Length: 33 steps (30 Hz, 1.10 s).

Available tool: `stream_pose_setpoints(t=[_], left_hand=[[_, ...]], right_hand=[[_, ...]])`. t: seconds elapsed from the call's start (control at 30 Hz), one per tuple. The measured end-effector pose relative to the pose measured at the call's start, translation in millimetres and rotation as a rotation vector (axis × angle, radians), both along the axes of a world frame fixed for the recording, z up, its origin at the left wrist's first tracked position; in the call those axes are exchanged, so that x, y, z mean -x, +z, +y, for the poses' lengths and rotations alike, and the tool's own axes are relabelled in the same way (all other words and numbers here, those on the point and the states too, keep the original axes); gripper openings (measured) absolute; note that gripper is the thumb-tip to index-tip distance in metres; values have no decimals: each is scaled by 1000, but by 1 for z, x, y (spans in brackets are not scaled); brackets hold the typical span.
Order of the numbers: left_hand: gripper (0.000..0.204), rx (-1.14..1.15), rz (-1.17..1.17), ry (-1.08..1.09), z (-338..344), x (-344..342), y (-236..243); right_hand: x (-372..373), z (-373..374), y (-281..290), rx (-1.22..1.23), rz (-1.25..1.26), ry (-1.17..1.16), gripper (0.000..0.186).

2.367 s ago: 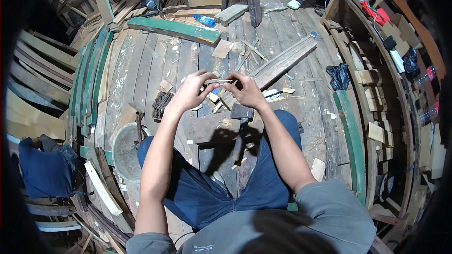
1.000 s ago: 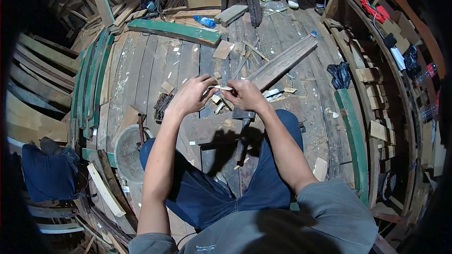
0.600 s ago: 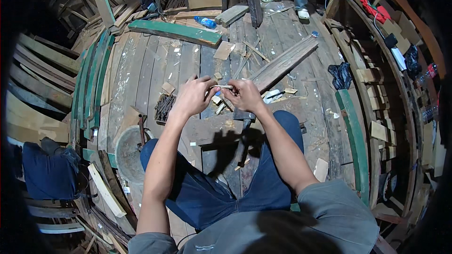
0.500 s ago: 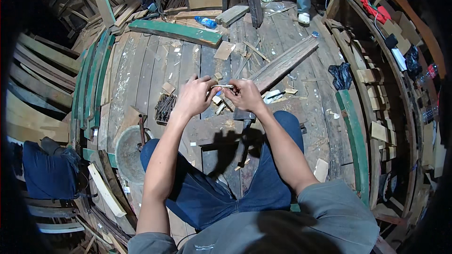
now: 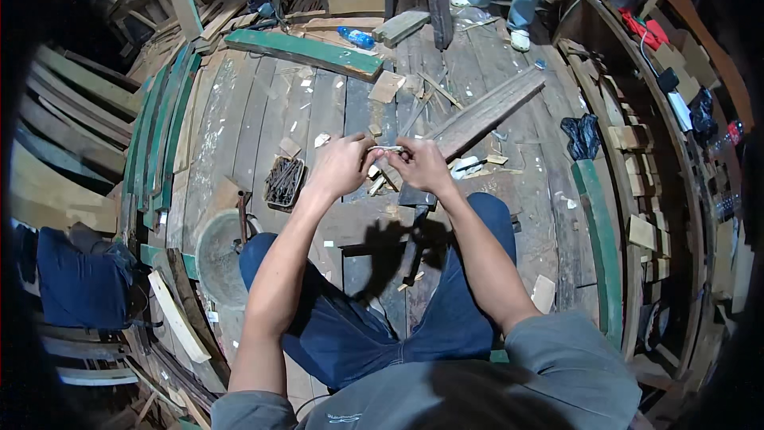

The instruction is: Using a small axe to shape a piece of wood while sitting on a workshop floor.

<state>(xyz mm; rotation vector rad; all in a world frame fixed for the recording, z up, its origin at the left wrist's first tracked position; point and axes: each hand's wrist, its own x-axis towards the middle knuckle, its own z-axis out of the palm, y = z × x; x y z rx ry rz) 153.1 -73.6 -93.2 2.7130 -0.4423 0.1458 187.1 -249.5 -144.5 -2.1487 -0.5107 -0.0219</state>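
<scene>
Between my two hands is a thin whitish strip (image 5: 387,148), small and slightly rolled-looking; its exact kind is too small to tell. My left hand (image 5: 342,166) pinches its left end with bent fingers. At the other end, my right hand (image 5: 424,166) is closed on it with thumb and fingertips. Below the right hand, between my knees, stands a hammer-like tool (image 5: 415,197) with a dark block head and a shaft reaching down. Left of my left hand is an open box of nails (image 5: 284,181).
A grey basin (image 5: 219,271) with a rusty-handled tool stands by my left knee. A thick plank (image 5: 493,115) lies ahead on the right, a green beam (image 5: 306,54) farther off. Wood scraps litter the plank floor. Another person's legs (image 5: 521,12) stand at the far right.
The view has shifted slightly, so the surroundings appear a little to the right and lower. Both hands still hold the strip, with small finger movements; the far person's legs have shifted.
</scene>
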Motion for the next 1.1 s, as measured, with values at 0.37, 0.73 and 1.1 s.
stream_pose_setpoints(t=[0.37,0.73,1.1], left_hand=[[30,202,107,-208,22,-16,-16],[35,228,247,-244,37,-24,-13],[34,176,131,-249,30,-22,-3]], right_hand=[[-10,-7,-35,-111,12,42,32],[-4,-9,-15,-73,0,139,37],[-9,-16,-27,-48,-69,148,35]])
